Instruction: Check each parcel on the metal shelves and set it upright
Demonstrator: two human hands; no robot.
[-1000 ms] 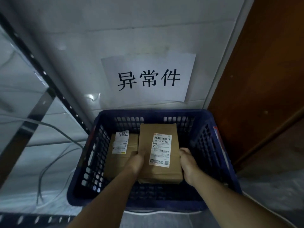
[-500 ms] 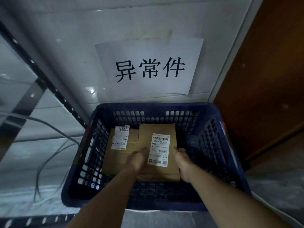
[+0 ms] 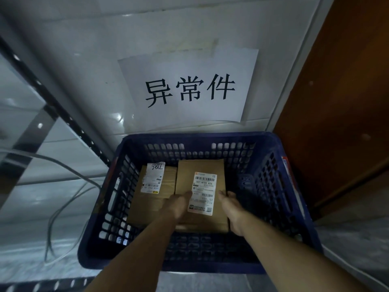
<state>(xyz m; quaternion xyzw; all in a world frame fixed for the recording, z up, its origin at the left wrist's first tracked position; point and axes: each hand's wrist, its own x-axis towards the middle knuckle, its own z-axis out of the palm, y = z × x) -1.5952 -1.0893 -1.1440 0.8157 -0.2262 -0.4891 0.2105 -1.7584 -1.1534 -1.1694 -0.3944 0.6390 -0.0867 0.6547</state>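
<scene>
The upper half of the frame is filled by a white tiled wall (image 3: 189,28), on which dim light is reflected in small glare spots. A paper sign (image 3: 189,89) printed with three black characters is fixed at its centre. The right edge is taken up by a brown wooden door (image 3: 336,102). A dark perforated metal shelf upright (image 3: 63,111) is seen slanting across the left side, and pale cables (image 3: 63,165) are looped beneath it. Mottled grey floor (image 3: 25,266) is visible at lower left. A blue plastic crate (image 3: 200,137) is set against the wall, below the sign.
</scene>
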